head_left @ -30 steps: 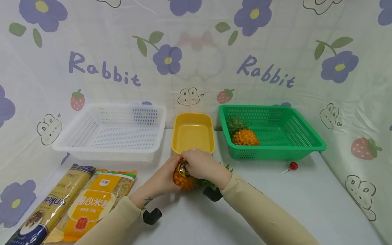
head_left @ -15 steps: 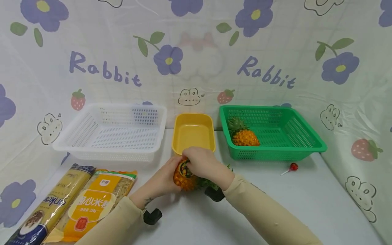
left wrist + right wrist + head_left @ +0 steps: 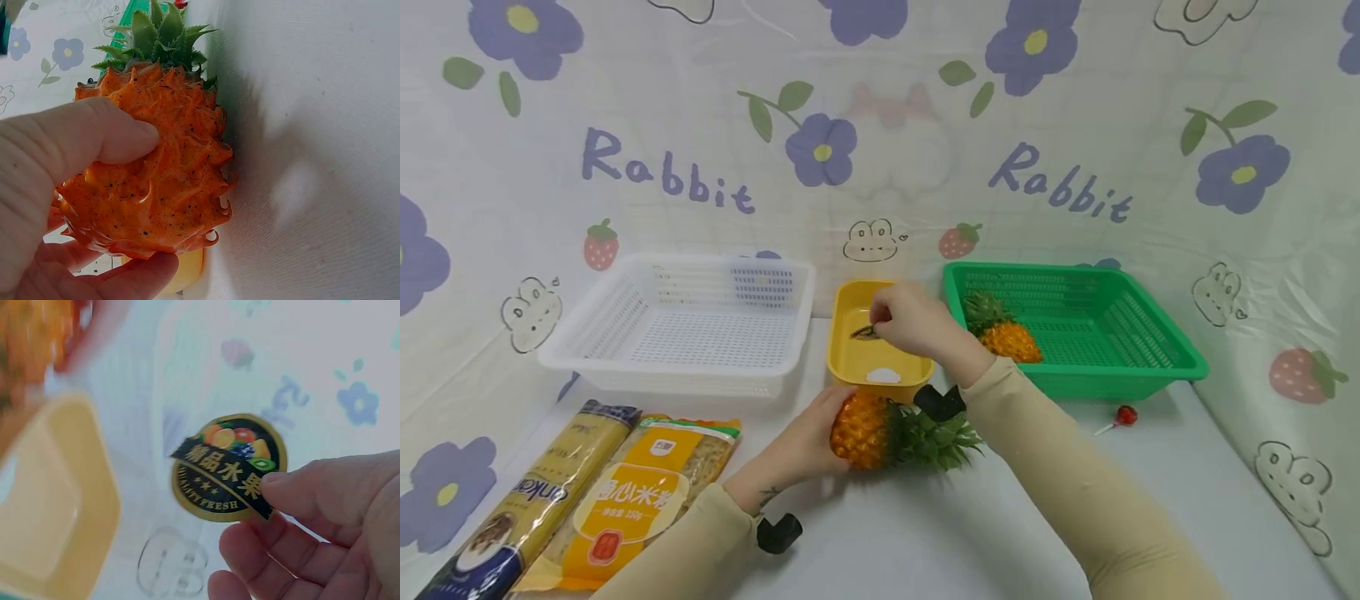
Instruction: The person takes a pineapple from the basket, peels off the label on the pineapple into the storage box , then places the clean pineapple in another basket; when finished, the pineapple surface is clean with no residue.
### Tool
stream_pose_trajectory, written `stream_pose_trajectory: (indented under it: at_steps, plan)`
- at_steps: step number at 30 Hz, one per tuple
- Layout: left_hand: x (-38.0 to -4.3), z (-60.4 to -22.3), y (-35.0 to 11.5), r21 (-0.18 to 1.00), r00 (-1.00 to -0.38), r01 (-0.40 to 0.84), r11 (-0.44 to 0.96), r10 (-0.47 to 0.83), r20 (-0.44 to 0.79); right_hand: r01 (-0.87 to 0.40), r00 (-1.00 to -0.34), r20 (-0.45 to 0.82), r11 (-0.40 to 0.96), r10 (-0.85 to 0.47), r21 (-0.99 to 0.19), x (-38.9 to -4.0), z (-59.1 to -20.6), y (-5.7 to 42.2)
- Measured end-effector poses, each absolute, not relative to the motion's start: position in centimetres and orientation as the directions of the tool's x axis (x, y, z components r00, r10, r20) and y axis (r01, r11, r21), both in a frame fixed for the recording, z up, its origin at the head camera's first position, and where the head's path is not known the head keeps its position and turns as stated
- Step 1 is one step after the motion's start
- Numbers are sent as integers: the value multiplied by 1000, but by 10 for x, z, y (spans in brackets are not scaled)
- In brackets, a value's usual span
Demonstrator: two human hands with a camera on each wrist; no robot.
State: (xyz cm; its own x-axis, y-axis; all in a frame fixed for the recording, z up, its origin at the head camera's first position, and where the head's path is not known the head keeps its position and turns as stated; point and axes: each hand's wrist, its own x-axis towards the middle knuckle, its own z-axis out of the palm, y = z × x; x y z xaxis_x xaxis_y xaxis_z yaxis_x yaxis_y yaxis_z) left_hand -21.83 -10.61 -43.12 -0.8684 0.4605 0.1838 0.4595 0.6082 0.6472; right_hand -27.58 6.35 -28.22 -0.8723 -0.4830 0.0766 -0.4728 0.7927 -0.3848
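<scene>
The left hand (image 3: 805,437) grasps a small orange pineapple (image 3: 861,432) by its base, thumb on one side and fingers on the other. The fruit lies on its side just near of a yellow tray (image 3: 850,317), its green crown (image 3: 938,440) pointing right; whether its full weight rests on the white table (image 3: 970,533) cannot be told. The right hand (image 3: 917,321) pinches a round black-and-gold fruit sticker (image 3: 228,469) between thumb and fingers, above the yellow tray. The sticker is printed with fruit, Chinese characters and "QUALITY FRESH". A small white patch (image 3: 883,376) of unclear nature shows at the tray's near end.

To the right stands a green perforated basket (image 3: 1075,368), a second pineapple (image 3: 1011,342) in its near left corner; a red lollipop (image 3: 1126,415) lies near of it. To the left stands a white perforated basket (image 3: 685,372). Near of that, a rice-noodle packet (image 3: 628,500) lies beside a gold-and-blue packet (image 3: 531,496).
</scene>
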Motion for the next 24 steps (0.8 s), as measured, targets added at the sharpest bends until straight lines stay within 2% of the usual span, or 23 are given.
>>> stream_pose_trajectory:
  at_steps: [6,13,19,24]
  plan:
    - [-218,-432,-106,647,-865,464,605,468,182,-384,-909,12,824,-417,-416,-322,-285,63]
    - [-217,-431,-107,642,-863,475,602,462,205,-278,-935,-84,862,-344,-424,-354,-316,55]
    - [-217,-433,-108,650,-860,478,591,465,210,-138,-899,-309,871,-309,-472,-362,-347,42]
    - [-218,-432,-109,648,-857,485,588,469,215,-130,-858,-418,913,-299,-387,-362,-361,31]
